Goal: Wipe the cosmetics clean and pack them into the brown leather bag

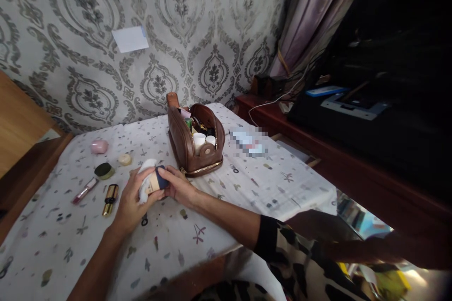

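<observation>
Both hands meet above the table in front of the brown cosmetic bag. My left hand (137, 193) is closed around a small beige container with a dark blue end (154, 182), with a crumpled white cloth or tissue (146, 165) pressed between palm and container. My right hand (178, 186) grips the dark blue end, thumb on top. Just beyond stands the unzipped brown leather cosmetic bag (180, 141), holding white-capped jars (199, 140) and a green item (188, 123). Left of my hands lie a black-and-gold bottle (110, 200) and a dark green round jar (104, 170).
A lip gloss tube (84, 191), a cream-coloured round item (125, 159) and a pink jar (99, 146) lie on the left of the patterned tablecloth (247, 197). Right of the bag is a blurred-out packet (249, 142). A large dark screen (381, 66) stands on the red-brown furniture at right.
</observation>
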Demonstrator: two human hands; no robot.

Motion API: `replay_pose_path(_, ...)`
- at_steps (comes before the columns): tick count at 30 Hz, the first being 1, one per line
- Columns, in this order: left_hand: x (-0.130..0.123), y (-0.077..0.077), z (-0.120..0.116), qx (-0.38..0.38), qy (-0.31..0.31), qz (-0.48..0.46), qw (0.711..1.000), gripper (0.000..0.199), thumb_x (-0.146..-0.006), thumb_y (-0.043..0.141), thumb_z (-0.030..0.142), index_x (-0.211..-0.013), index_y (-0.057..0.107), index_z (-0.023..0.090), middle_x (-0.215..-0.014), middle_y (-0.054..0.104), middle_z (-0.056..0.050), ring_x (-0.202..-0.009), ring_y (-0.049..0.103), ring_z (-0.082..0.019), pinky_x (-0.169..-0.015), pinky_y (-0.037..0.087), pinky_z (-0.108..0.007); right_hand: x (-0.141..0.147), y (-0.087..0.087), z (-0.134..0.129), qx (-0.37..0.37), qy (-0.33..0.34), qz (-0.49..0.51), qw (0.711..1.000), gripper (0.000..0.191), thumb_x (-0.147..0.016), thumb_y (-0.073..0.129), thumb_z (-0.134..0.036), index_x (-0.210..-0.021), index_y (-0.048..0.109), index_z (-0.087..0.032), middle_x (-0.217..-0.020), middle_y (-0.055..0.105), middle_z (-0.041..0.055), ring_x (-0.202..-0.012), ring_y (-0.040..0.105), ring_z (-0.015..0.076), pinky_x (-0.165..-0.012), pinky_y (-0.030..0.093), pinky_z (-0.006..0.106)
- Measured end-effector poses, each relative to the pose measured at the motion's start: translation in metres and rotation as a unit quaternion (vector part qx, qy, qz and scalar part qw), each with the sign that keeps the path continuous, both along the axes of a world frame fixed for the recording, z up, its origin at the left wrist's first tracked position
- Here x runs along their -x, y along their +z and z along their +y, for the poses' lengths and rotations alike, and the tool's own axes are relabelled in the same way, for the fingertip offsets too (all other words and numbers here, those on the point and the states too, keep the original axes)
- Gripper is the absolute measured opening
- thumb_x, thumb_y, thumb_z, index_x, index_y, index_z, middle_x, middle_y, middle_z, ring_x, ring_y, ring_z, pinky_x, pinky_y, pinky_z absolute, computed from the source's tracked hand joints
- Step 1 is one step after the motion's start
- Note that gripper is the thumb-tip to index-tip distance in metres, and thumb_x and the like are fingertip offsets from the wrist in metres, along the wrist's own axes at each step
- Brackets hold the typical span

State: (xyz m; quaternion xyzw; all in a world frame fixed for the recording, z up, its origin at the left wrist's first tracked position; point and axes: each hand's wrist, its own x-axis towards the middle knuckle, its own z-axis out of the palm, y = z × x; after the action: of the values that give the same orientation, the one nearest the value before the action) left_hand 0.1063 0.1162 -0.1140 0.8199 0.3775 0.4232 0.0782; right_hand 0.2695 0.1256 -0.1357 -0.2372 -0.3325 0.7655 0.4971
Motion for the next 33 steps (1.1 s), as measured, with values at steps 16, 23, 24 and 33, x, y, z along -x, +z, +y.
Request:
replay_pose_path(16, 0.0, 0.0, 0.0, -0.078, 0.026, -0.047, 0.996, 0.013, -0.089, 0.062, 0.023, -0.1, 0.07, 0.021, -0.1, 0.072, -0.003, -0.095, 0.068, -0.02, -0.088, 0.052, -0.031, 0.002, 0.002, -0.001, -0.002, 0.011, -0.019, 1.0, 0.073, -0.051, 0.088, -0.061, -0.092, 0.043, -0.02, -0.073, 0.067, -0.0024, -0.057, 0.071, 0.0163, -0.047, 0.053, 0.02)
replay_pose_path(23, 0.0, 0.001, -0.001, -0.066, 0.017, 0.033, 0.997, 0.04, -0.088, 0.065, 0.029, -0.127, 0.058, 0.022, -0.121, 0.063, -0.01, -0.111, 0.062, -0.024, -0.092, 0.05, -0.034, -0.001, 0.003, 0.0, 0.016, -0.01, -0.001, 1.0, 0.065, -0.056, 0.084, -0.063, -0.088, 0.048, -0.019, -0.064, 0.063, -0.0065, -0.049, 0.062, 0.0094, -0.046, 0.054, 0.019)
replay_pose_path(24, 0.0, 0.001, -0.001, -0.055, 0.019, 0.026, 0.998, 0.041, -0.089, 0.065, 0.029, -0.128, 0.057, 0.023, -0.121, 0.063, -0.009, -0.111, 0.062, -0.024, -0.092, 0.051, -0.034, -0.001, 0.004, -0.001, 0.012, -0.008, -0.003, 1.0, 0.064, -0.058, 0.084, -0.063, -0.09, 0.049, -0.02, -0.064, 0.063, -0.0063, -0.05, 0.062, 0.0096, -0.046, 0.054, 0.02)
replay_pose_path(33, 0.002, 0.0, 0.002, -0.002, 0.043, -0.067, 0.997, 0.03, -0.089, 0.063, 0.03, -0.118, 0.064, 0.022, -0.112, 0.07, -0.006, -0.104, 0.066, -0.022, -0.089, 0.052, -0.033, -0.001, 0.012, -0.006, -0.031, -0.02, -0.001, 0.999, 0.067, -0.052, 0.091, -0.051, -0.098, 0.053, -0.019, -0.084, 0.065, -0.004, -0.061, 0.069, 0.0114, -0.053, 0.055, 0.021)
